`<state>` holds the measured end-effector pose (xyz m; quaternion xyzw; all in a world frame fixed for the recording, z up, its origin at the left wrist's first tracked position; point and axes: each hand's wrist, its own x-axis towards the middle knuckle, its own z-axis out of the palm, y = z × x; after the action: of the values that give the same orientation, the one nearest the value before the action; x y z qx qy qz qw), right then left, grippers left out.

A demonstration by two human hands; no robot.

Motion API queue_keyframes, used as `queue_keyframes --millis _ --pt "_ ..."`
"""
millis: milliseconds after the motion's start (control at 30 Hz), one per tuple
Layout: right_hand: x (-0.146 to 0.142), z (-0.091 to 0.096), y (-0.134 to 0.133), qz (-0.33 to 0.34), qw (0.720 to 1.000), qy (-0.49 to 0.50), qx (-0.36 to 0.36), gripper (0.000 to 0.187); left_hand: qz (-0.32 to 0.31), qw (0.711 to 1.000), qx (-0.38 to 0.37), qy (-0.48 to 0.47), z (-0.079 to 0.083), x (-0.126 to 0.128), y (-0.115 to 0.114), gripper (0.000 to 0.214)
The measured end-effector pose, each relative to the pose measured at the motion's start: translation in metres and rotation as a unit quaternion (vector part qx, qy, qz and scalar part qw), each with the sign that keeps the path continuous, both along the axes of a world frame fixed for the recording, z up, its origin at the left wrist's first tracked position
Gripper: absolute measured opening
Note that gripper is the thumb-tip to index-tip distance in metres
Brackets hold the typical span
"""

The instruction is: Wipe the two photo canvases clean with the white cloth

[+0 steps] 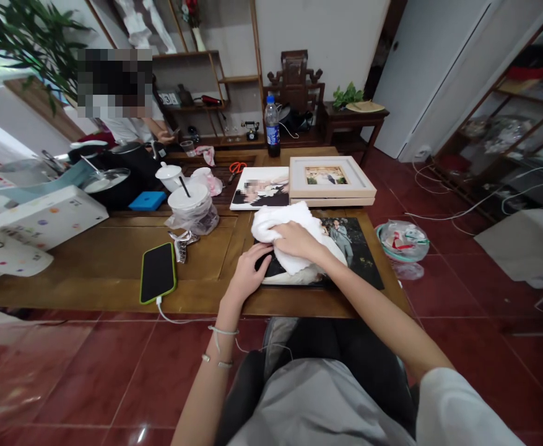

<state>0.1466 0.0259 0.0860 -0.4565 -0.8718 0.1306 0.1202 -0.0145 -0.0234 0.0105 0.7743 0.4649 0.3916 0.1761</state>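
A large dark wedding photo panel (364,254) lies flat at the front edge of the wooden table (197,291). My right hand (299,241) presses a bunched white towel (303,217) onto it, its fingers gripping the cloth. The towel covers the panel's upper left part. At the panel's left edge rests my left hand (250,269), fingers stretched out and thumb apart, holding nothing. Just behind the towel lie another photo panel (266,189) and a light wood picture frame (331,179), which sits on a similar frame.
Left of my hands are a phone (158,272) on a charging cable, a lidded cup (190,201) with a straw, a blue box (147,200) and orange scissors (238,167). A cola bottle (272,127) stands behind. Another person (127,127) sits at the far left.
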Motion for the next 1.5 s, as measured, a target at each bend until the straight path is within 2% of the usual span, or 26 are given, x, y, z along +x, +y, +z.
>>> queue_keyframes --millis 67,167,333,533,667,833,967,1100,1200,1267,1333,1433,1500 --pt "-0.004 -0.004 0.005 0.005 1.0 0.012 -0.005 0.044 0.001 1.0 -0.002 0.001 0.0 0.0 0.0 0.025" --pt "0.008 -0.012 0.004 -0.006 1.0 0.025 -0.001 0.045 -0.001 1.0 -0.003 -0.008 0.0 0.0 0.0 0.027" --pt "0.063 -0.019 -0.01 -0.051 0.998 0.039 -0.009 0.043 -0.019 0.999 -0.003 -0.029 0.001 0.0 0.0 0.028" --pt "0.14 -0.019 -0.02 -0.169 0.984 0.056 0.005 0.043 -0.019 0.999 0.001 -0.034 0.001 0.0 -0.001 0.028" --pt "0.159 -0.02 -0.019 -0.206 0.977 0.054 0.012 0.04 -0.019 0.999 0.005 -0.036 0.001 0.0 0.0 0.028" --pt "0.148 -0.023 -0.034 -0.164 0.986 0.018 0.027 0.037 -0.021 0.999 0.004 -0.035 0.001 0.0 0.0 0.028" --pt "0.139 -0.018 -0.077 -0.123 0.992 0.003 -0.007 0.036 -0.018 0.999 0.001 -0.033 0.001 0.0 0.0 0.028" --pt "0.138 -0.008 -0.127 -0.049 0.996 0.006 -0.072 0.036 -0.016 0.999 -0.005 -0.031 0.002 0.001 -0.001 0.028" --pt "0.144 -0.005 -0.142 -0.022 0.993 0.015 -0.113 0.037 -0.017 0.999 -0.01 -0.028 0.003 0.001 -0.002 0.028" --pt "0.151 -0.006 -0.136 -0.026 0.99 0.025 -0.135 0.039 -0.02 0.999 -0.013 -0.026 0.003 0.001 -0.002 0.029" --pt "0.159 -0.009 -0.119 -0.058 0.988 0.04 -0.141 0.04 -0.023 0.999 -0.015 -0.025 0.003 0.0 -0.001 0.029" --pt "0.167 -0.012 -0.081 -0.11 0.983 0.062 -0.13 0.035 -0.027 0.999 -0.017 -0.027 0.003 -0.001 0.0 0.03" --pt "0.17 -0.014 -0.053 -0.112 0.981 0.086 -0.131 0.03 -0.029 0.999 -0.018 -0.028 0.003 -0.001 0.0 0.03"
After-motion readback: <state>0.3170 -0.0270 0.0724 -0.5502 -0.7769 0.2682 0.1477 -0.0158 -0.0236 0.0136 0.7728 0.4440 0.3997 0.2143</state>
